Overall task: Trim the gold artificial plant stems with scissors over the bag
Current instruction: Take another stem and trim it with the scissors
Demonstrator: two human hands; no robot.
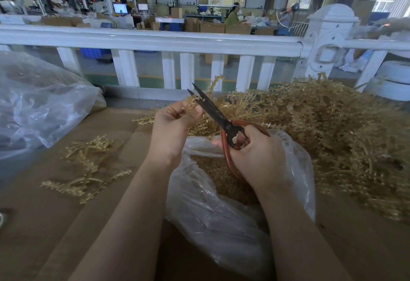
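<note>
Cardboard surface [55,225] meets white railing [155,41], workshop beyond.

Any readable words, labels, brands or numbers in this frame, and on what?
None can be read.
Two lit monitor screens far behind the railing: content too small and blurred.
Green-and-yellow sign at the back: too small.
Scissors: no visible mark.
Cardboard boxes: no legible print.

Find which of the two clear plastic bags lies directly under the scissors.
The open bag between the forearms, holding gold trimmings, lies under the scissors. The other bag lies far left.
</note>
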